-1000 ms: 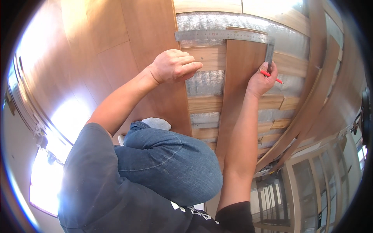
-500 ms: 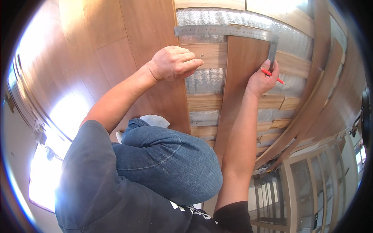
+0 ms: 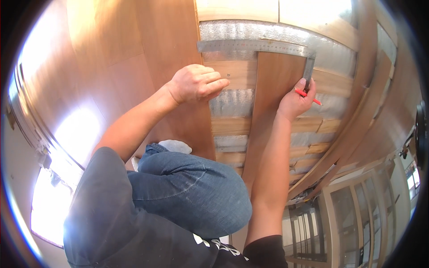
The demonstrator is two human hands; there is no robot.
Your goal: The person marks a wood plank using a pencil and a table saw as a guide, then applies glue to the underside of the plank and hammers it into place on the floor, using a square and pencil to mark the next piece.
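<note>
Head cam: R hand [image 3: 299, 98] pinches the short arm of a steel square [image 3: 268, 46] w/ thumb & fingers, red pencil [image 3: 308, 97] tucked in the same hand. Square's long arm lies across the loose board [image 3: 277, 76] nr its far end, L tip at edge of the laid floor [image 3: 174, 35]. L hand [image 3: 196, 83] is nr that edge, fingers curled in; can't tell if anything's inside. Foil [image 3: 232, 102] & wood strips [image 3: 232, 126] show btwn floor & board.
</note>
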